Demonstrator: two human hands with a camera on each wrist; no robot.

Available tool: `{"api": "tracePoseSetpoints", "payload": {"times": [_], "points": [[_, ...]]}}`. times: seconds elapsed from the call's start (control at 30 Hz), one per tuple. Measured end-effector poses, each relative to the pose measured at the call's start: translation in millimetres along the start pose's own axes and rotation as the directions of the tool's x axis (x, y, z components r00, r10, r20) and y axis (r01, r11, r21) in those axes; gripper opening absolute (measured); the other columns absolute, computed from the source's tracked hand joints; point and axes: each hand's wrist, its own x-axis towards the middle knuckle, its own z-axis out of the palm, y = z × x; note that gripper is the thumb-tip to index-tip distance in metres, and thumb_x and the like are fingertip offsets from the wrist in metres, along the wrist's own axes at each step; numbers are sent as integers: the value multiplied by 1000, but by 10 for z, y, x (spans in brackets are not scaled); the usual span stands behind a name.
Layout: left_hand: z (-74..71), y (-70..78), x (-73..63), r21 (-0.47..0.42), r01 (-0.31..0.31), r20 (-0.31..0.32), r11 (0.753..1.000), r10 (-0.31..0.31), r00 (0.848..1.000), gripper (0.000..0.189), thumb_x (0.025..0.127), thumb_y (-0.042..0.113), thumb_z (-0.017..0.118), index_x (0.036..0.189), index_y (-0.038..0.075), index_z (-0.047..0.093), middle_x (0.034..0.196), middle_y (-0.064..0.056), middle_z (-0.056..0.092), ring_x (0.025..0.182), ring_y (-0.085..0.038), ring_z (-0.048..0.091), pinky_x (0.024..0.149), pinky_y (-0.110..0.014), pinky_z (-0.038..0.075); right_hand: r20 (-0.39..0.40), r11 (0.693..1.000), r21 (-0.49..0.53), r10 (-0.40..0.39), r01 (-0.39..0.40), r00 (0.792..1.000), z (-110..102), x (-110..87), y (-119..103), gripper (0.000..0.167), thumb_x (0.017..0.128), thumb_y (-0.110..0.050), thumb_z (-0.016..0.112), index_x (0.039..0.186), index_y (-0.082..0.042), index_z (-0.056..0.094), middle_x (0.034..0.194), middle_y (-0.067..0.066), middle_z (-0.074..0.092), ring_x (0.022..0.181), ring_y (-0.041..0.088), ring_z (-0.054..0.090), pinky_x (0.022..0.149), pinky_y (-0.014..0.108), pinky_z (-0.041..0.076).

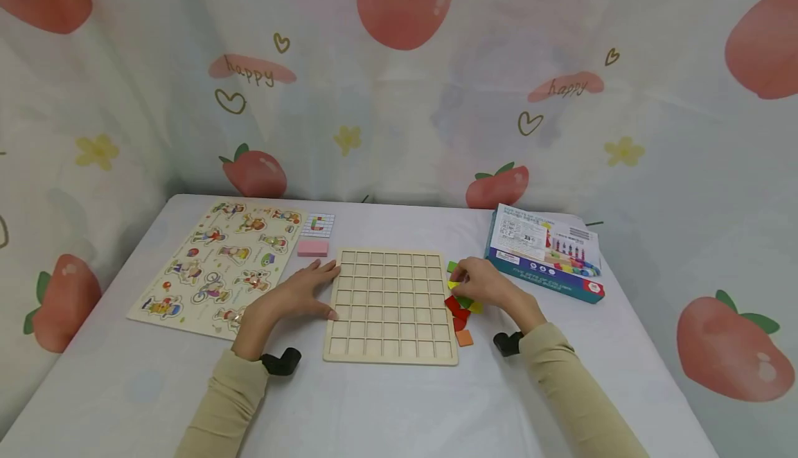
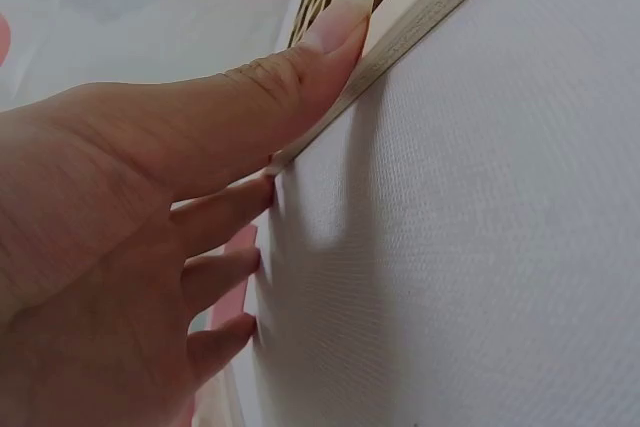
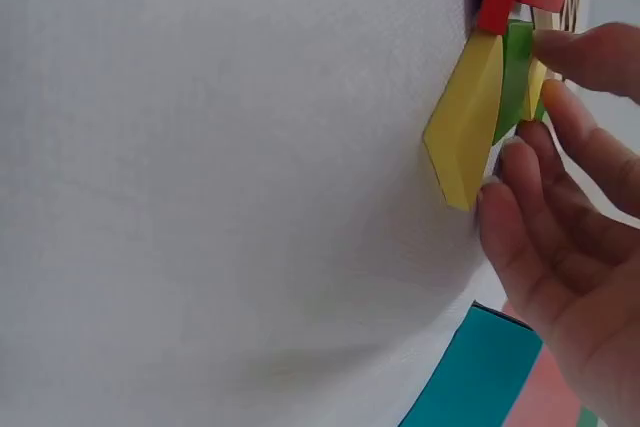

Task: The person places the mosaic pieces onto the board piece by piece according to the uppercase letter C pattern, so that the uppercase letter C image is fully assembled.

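A wooden grid board (image 1: pixel 391 359) with bare square cells lies flat on the table. My left hand (image 1: pixel 298 295) rests at its left edge, fingers spread; in the left wrist view the thumb (image 2: pixel 290 72) lies on the board's rim (image 2: pixel 425 27). Beside the board's right edge, my right hand (image 1: pixel 489 283) is over a small pile of coloured tiles. Its thumb and index finger pinch a yellow tile (image 3: pixel 535 89), partly hidden by the fingertips. Around it lie red tiles (image 1: pixel 457 309), a green tile (image 3: pixel 514 77), another yellow tile (image 3: pixel 465 132) and an orange square tile (image 1: pixel 464 338).
A picture puzzle board (image 1: pixel 233 253) with cartoon figures lies at the left. Near it are a small pattern card (image 1: pixel 318 225) and a pink block (image 1: pixel 313 248). At the back right is a teal-edged toy box (image 1: pixel 545 253). A patterned curtain (image 1: pixel 405 111) hangs behind the table.
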Motion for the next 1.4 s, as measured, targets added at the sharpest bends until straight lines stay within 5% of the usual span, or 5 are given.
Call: {"api": "tracePoseSetpoints", "payload": {"times": [0.5, 1.4], "points": [[12, -24, 2, -12, 6, -2, 1000, -7, 1000, 97, 80, 30, 88, 158, 4, 38, 169, -15, 27, 157, -47, 13, 125, -65, 18, -27, 1000, -8, 30, -30, 999, -11, -14, 63, 23, 92, -20, 78, 104, -3, 67, 93, 8, 67, 82, 19, 58, 72, 26, 53], [17, -22, 6, -29, 29, 2, 999, -29, 1000, 95, 81, 30, 87, 159, 7, 38, 170, -11, 26, 159, -42, 11, 126, -63, 16, -184, 984, 102, -128, 148, 975, 60, 63, -33, 16, 94, -13, 74, 109, -9, 75, 99, 6, 72, 90, 22, 62, 83, 32, 56]]}}
